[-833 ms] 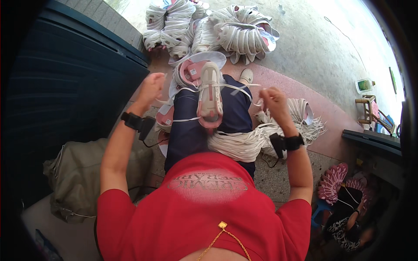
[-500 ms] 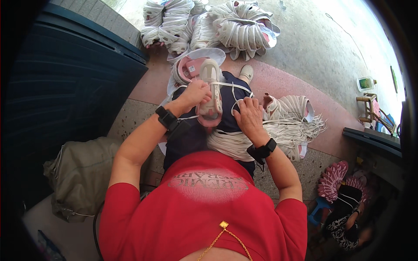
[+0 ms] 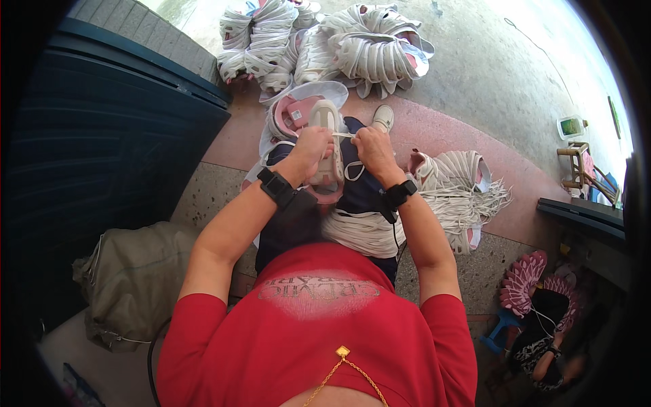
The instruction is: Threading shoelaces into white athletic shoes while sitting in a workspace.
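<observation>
A beige and white shoe upper with a pink collar lies over my lap, its toe pointing away from me. My left hand is closed at its left side, the fingertips pinching at the lacing area. A white shoelace runs taut from there to my right hand, which pinches it just right of the upper. A loose loop of lace hangs below my right hand. Beside the upper's toe sits a pink-lined upper. A thick bundle of white laces lies across my right thigh.
Stacked white uppers fill the floor ahead. To the right are another stack and spread laces. A dark blue door and a sack stand left. A wooden stool is far right; another person's arm shows lower right.
My right hand has moved up and left from beside my right thigh to the upper and now pinches the lace. The lace between my hands is shorter and taut. My left hand stays by the upper.
</observation>
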A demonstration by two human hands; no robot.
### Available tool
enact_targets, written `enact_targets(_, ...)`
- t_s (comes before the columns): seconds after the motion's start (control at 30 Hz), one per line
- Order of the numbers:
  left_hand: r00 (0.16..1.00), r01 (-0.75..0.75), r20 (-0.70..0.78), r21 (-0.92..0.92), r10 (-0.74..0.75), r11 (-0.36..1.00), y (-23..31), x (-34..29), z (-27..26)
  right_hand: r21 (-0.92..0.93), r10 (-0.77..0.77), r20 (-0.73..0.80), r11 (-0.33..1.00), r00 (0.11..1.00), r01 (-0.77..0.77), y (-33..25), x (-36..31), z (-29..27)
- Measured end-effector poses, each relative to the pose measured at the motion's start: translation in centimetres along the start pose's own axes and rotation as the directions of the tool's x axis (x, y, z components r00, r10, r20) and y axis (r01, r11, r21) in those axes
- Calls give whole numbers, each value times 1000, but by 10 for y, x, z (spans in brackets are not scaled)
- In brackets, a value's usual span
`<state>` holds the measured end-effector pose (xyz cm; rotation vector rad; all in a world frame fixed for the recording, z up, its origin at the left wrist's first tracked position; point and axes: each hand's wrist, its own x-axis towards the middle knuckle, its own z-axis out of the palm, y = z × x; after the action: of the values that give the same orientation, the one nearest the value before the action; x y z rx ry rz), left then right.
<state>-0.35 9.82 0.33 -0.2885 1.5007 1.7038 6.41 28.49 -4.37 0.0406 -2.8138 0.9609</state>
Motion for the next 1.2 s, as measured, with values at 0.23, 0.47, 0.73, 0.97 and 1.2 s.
enact_targets(0.23, 999, -8, -47, -23, 7, 1000, -4, -8, 5, 241, -10, 194, 970, 981, -38, -11, 5, 0)
enact_targets(0.47, 998, -19, -61, -44, 16, 999, -1, -15, 10, 108, -159, 133, 984, 978, 145, 0, 11, 6)
enact_targets(0.73, 998, -30, -57, -36, 28, 999, -4, -14, 9, 76, -193, 16, 979, 981, 191, 0, 12, 10)
enact_targets(0.97, 995, -31, -95, -26, 29, 999, -2, -19, 15, 99, -35, 9, 995, 999, 34, -2, 21, 27)
enact_targets(1.2, 997, -44, -73, -37, 42, 998, -6, -17, 14, -59, -96, 34, 993, 995, 98, -11, 22, 28)
